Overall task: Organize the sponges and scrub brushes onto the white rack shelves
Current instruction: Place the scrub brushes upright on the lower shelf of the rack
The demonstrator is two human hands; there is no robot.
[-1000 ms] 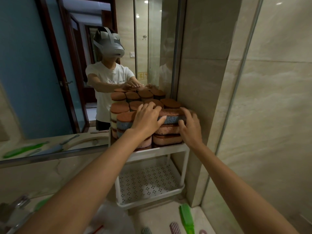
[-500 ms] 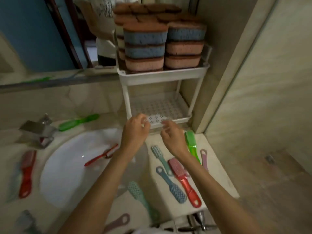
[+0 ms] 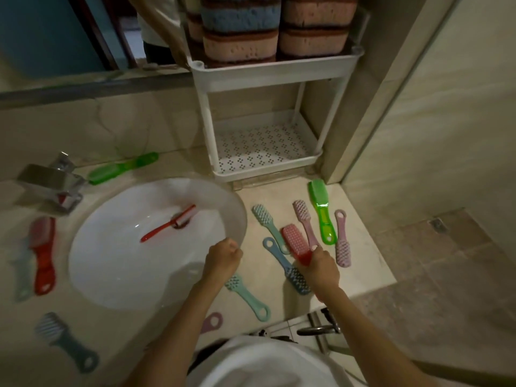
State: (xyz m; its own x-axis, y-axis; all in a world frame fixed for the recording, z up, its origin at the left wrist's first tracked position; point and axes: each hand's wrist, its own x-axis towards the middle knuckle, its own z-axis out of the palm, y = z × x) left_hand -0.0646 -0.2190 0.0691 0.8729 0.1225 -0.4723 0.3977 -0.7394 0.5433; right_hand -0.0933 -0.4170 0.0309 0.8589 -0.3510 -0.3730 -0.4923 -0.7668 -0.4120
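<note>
The sink (image 3: 111, 261) lies at nine o'clock from our hands. The rack (image 3: 268, 74) stands at twelve, sponges (image 3: 312, 40) filling its top tier, and its lower shelf (image 3: 265, 146) is open-fronted, with room to slide brushes in under the upper rim. Our right hand (image 3: 321, 268) grasps the red brush (image 3: 297, 244) and our left hand (image 3: 223, 258) is clenched on nothing visible; we judge a hasty lift could sweep the blue brush (image 3: 300, 283) just beside it off the counter's near edge.

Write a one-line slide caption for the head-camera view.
Right hand grips a red scrub brush beside the sink, sponges already stacked on the white rack's top shelf.
</note>
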